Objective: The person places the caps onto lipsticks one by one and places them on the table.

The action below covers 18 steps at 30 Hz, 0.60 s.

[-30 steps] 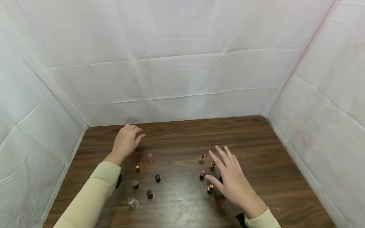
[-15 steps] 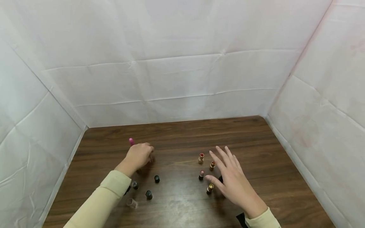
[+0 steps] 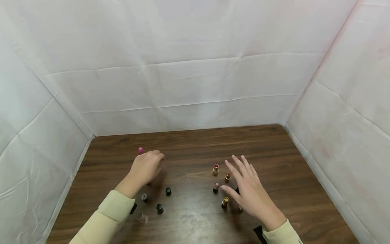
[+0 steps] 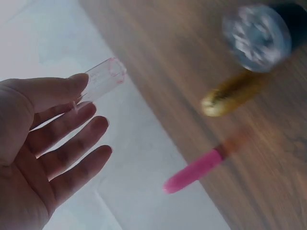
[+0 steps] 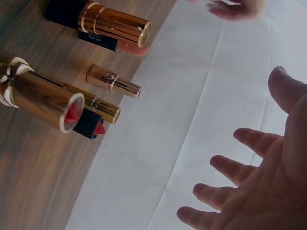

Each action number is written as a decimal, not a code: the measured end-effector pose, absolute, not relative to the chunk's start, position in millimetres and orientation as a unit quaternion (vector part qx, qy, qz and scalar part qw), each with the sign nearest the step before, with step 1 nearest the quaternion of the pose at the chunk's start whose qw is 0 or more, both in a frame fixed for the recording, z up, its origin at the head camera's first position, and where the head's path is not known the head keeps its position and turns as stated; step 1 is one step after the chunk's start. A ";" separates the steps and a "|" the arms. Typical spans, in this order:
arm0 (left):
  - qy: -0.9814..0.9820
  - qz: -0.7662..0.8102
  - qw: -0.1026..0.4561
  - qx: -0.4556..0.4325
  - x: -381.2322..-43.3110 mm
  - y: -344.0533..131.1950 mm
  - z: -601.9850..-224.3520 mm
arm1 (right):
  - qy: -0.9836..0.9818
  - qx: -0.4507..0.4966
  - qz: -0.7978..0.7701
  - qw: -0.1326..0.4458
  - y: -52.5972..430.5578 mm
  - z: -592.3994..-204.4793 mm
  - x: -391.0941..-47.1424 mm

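My left hand (image 3: 147,166) pinches a clear lipstick cap (image 4: 103,79) between thumb and forefinger, its other fingers spread. In the head view the hand itself hides that cap. Just beyond it a bright pink lipstick (image 3: 141,150) stands on the table; the left wrist view also takes in a gold cap (image 4: 228,96). With fingers spread, my right hand (image 3: 248,188) hovers beside a group of uncapped lipsticks and holds nothing. Among them are a red one in a gold tube (image 3: 215,169), a nude-pink one (image 3: 216,187) and a gold-and-black one (image 3: 225,202).
Nearer the person, left of centre, stand black caps (image 3: 168,191), a dark cap with a faceted clear top (image 3: 145,198) and another clear cap (image 3: 141,217). White cloth walls (image 3: 195,81) enclose the back and sides of the brown wooden table (image 3: 189,145).
My left hand has come right and nearer from the pink lipstick, uncovering it, and has taken hold of the clear cap that stood there. The right hand has stayed nearly still.
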<state>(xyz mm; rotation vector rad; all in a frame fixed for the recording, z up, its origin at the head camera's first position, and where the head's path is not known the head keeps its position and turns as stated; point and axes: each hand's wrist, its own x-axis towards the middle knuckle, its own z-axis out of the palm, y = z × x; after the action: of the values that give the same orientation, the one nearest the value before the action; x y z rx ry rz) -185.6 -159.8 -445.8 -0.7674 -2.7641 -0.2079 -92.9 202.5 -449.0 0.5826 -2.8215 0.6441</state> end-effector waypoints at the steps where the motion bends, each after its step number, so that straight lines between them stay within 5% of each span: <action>1: -0.952 -0.081 0.137 -0.261 -181.8 -159.8 -442.2 | -0.952 0.196 0.217 0.093 202.7 -448.4 -93.7; 18: -0.903 -0.324 0.192 -0.207 -125.7 -189.6 -429.1 | -0.954 0.218 0.190 0.079 207.4 -437.0 -122.1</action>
<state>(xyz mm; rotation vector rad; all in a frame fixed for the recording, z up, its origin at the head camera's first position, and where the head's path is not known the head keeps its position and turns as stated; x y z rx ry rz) -125.7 -189.6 -429.1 -0.5803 -2.5342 -0.9094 -122.1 207.4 -437.0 0.6535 -2.8540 0.5687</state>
